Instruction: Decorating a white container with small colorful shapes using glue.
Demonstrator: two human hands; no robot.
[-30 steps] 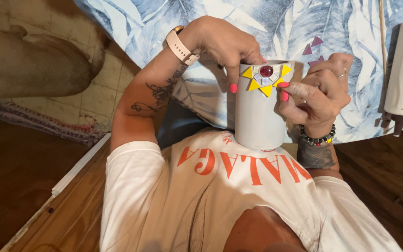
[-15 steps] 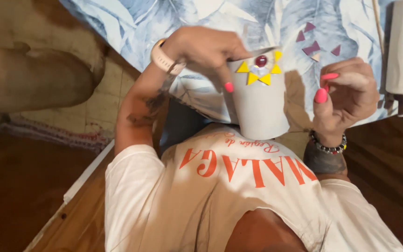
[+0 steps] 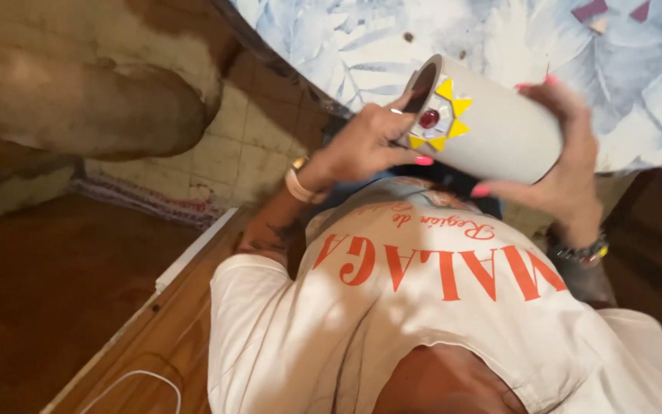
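Observation:
A white cylindrical vase lies tipped on its side in front of my chest, its open mouth pointing left. Near the rim it bears a decoration of yellow triangular pieces around a red gem on a silvery square. My left hand, with a watch at the wrist, pinches the rim next to the decoration. From the right, my right hand wraps around the vase's body, a beaded bracelet on its wrist. Both hands have pink nails.
A table with a blue and white leaf-patterned cloth lies beyond the vase, with a few small purple pieces on it. Tiled floor and a rug's edge are at left. A wooden surface with a white cable sits lower left.
The vase has gone from upright to lying sideways, mouth to the left. My left hand moved to the rim, and my right hand closed around the body. The view shifted left.

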